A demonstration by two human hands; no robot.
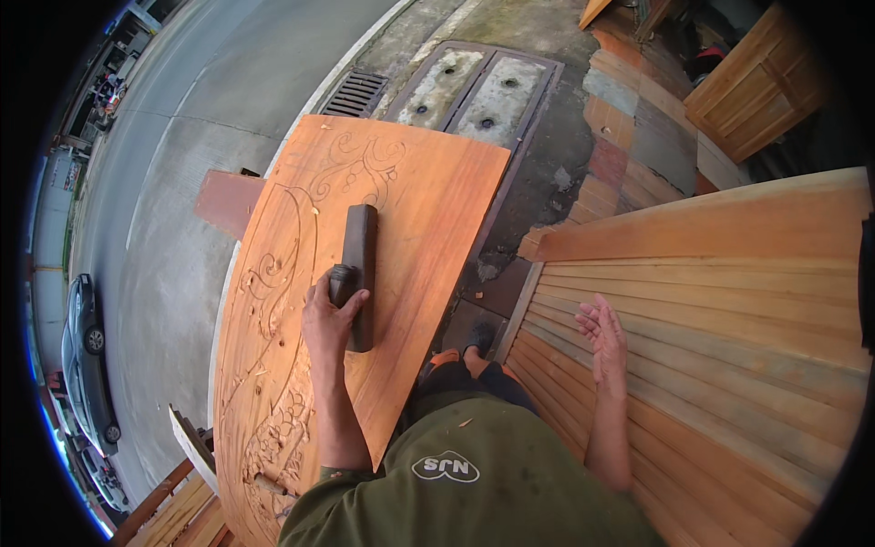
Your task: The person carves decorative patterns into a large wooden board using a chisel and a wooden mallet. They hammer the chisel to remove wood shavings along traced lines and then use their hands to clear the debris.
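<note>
A broad wooden panel [415, 232] lies in front of me and to my left, with carved and pencilled scrollwork along its left side. On it rests a long dark rectangular block [361, 242]. Against the block's left side is a short rounded dark piece [342, 284]; I cannot tell whether the two are joined. My left hand [328, 314] is closed around the rounded piece, its thumb against the block. My right hand [603, 339] is raised in the air off to the right, fingers apart and holding nothing. A carving tool's handle [271, 484] lies on the panel near my left elbow.
Wood shavings [246, 392] litter the carved side. A slatted wooden door [693, 310] spans my right. Beyond the panel are a drain grate [355, 94] and metal-framed covers [474, 91]. A street with a parked car [87, 356] runs along the left.
</note>
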